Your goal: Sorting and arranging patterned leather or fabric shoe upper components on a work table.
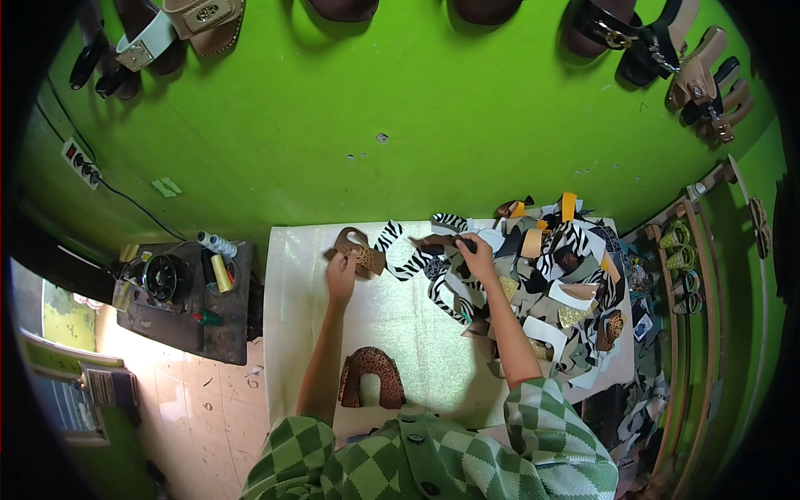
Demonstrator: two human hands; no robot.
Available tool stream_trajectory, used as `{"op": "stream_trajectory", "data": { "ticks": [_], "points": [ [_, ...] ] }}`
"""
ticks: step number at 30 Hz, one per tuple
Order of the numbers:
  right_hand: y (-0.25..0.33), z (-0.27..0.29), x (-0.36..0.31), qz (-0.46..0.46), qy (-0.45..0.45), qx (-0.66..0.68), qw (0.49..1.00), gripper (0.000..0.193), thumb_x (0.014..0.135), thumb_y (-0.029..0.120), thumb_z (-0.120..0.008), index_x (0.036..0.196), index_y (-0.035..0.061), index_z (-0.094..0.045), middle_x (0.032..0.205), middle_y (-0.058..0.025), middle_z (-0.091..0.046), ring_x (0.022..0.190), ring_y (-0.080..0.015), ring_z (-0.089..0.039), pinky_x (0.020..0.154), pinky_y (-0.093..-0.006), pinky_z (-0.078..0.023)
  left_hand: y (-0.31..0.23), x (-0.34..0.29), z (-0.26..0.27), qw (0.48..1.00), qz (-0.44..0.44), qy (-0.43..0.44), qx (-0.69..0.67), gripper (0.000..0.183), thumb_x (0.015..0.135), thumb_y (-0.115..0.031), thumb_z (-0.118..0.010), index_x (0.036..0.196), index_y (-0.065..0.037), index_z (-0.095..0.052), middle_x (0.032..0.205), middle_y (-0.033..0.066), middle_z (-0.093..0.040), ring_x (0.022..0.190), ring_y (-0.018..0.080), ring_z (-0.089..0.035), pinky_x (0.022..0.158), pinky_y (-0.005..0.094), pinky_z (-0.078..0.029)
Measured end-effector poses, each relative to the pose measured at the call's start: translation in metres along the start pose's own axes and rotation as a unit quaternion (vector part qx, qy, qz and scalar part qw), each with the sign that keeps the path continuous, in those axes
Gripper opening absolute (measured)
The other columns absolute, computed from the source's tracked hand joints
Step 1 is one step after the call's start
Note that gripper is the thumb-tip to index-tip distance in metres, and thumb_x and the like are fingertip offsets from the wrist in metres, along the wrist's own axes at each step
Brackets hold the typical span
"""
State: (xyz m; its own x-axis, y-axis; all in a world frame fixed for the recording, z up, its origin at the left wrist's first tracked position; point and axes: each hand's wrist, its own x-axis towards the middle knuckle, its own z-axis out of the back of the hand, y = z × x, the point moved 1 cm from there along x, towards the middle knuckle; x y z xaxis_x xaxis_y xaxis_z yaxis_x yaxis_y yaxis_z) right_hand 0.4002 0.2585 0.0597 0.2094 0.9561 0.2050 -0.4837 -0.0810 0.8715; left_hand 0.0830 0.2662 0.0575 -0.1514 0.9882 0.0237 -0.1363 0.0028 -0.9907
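Note:
My left hand (340, 273) is closed on a curved leopard-print material piece (363, 255), held above the far left part of the white table (308, 333). To the right, my right hand (477, 260) is closed around something dark, too small to make out. A brown strip (435, 241) reaches left from these fingers; whether they grip it is unclear. Zebra-print strips (408, 265) lie between and below the hands. Nearer to me rests an arch-shaped leopard-print piece (372, 364), its two ends pointing toward me.
A heap of material scraps (575, 267) covers the table's right side. At left stands a dark side table (179, 325) with thread cones (218, 243) and a small black fan-like device (163, 277). Sandals (617, 33) hang on the green wall; a wooden rack (696, 333) stands at right.

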Motion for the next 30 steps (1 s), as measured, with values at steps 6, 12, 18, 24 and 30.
{"op": "stream_trajectory", "data": {
  "ticks": [6, 12, 18, 24, 30],
  "points": [
    [0.012, 0.017, -0.086, -0.045, -0.005, 0.051, 0.998, 0.021, 0.086, 0.02, -0.061, 0.093, 0.0001, -0.062, 0.071, -0.0063, -0.059, 0.067, -0.0113, -0.051, 0.065, -0.0277, -0.043, -0.035, -0.034, -0.029, 0.979, -0.02, 0.201, 0.001, 0.016, 0.089, -0.012, -0.056, 0.081, 0.001, -0.057, 0.072, -0.0007, -0.058, 0.062, 0.0041, -0.049, 0.055, 0.0207, -0.041],
    [-0.028, 0.044, -0.156, -0.078, -0.123, 0.035, 0.989, 0.015, 0.087, 0.011, -0.058, 0.095, -0.0012, -0.062, 0.073, -0.0036, -0.059, 0.058, -0.0083, -0.054, 0.05, -0.0249, -0.044, -0.046, -0.108, -0.074, 0.875, -0.001, 0.478, 0.08, 0.024, 0.083, -0.021, -0.063, 0.081, 0.002, -0.058, 0.065, 0.0022, -0.053, 0.061, 0.0079, -0.046, 0.056, 0.0262, -0.04],
    [-0.014, 0.099, -0.174, -0.087, -0.091, -0.015, 0.992, 0.018, 0.083, 0.016, -0.064, 0.092, 0.0001, -0.066, 0.082, -0.0101, -0.065, 0.073, -0.0154, -0.058, 0.071, -0.0282, -0.047, -0.048, -0.132, -0.077, 0.82, -0.247, 0.44, 0.269, 0.027, 0.083, -0.023, -0.062, 0.094, 0.001, -0.061, 0.087, 0.0119, -0.059, 0.085, 0.0253, -0.059, 0.078, 0.0336, -0.047],
    [0.008, 0.094, -0.162, -0.093, -0.071, 0.067, 0.991, 0.019, 0.084, 0.016, -0.064, 0.094, -0.0003, -0.065, 0.08, -0.0062, -0.064, 0.072, -0.0111, -0.056, 0.066, -0.0251, -0.045, -0.066, -0.125, -0.065, 0.89, -0.171, 0.377, 0.191, 0.027, 0.08, -0.02, -0.061, 0.098, 0.0, -0.057, 0.079, 0.018, -0.058, 0.076, 0.0297, -0.06, 0.072, 0.0365, -0.048],
    [0.052, 0.079, -0.139, -0.05, -0.059, 0.094, 0.993, 0.018, 0.087, 0.016, -0.061, 0.092, -0.0013, -0.063, 0.072, 0.0, -0.057, 0.066, -0.0074, -0.051, 0.063, -0.0223, -0.043, -0.087, -0.123, -0.045, 0.907, -0.154, 0.339, 0.198, 0.024, 0.081, -0.014, -0.062, 0.098, -0.002, -0.051, 0.082, 0.019, -0.062, 0.072, 0.0258, -0.062, 0.066, 0.0359, -0.047]
  ]
}}
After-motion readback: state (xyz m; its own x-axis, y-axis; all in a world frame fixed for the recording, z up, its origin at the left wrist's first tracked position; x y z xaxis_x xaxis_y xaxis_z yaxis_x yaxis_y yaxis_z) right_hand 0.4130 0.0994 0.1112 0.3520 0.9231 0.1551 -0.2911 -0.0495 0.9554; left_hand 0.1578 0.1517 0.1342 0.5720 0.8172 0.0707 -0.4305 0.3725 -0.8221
